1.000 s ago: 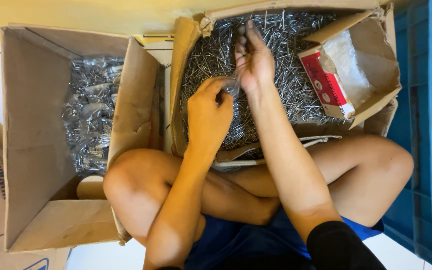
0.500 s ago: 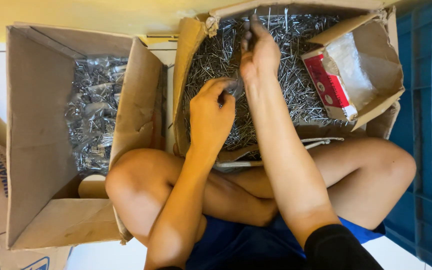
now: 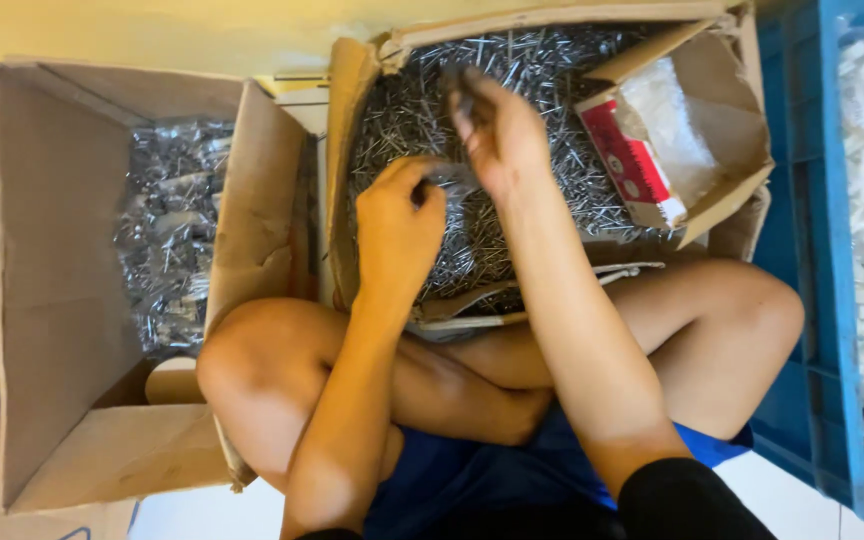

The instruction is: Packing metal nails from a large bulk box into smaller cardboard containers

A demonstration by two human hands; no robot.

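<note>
Fingers of the right hand (image 3: 497, 130) pinch loose steel nails above the open brown cardboard box (image 3: 352, 180) of nails, left hand (image 3: 399, 225) gripping a small clear bag (image 3: 452, 180) beside it; nails could spill or prick.

bare arms, blue shorts (image 3: 472, 480), black sleeve (image 3: 692, 500)

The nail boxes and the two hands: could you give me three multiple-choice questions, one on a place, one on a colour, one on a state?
1. Where does the small red and white box lie?
A. inside the carton of loose nails
B. on the person's knee
C. in the blue crate

2. What colour are the person's shorts?
A. green
B. blue
C. white

3. How are the flaps of the left carton?
A. taped shut
C. torn off
B. open

Answers: 1 A, it rests on the nails at the carton's right side. 2 B, blue cloth shows between the legs. 3 B, the flaps stand out and bagged nails show inside.
</note>
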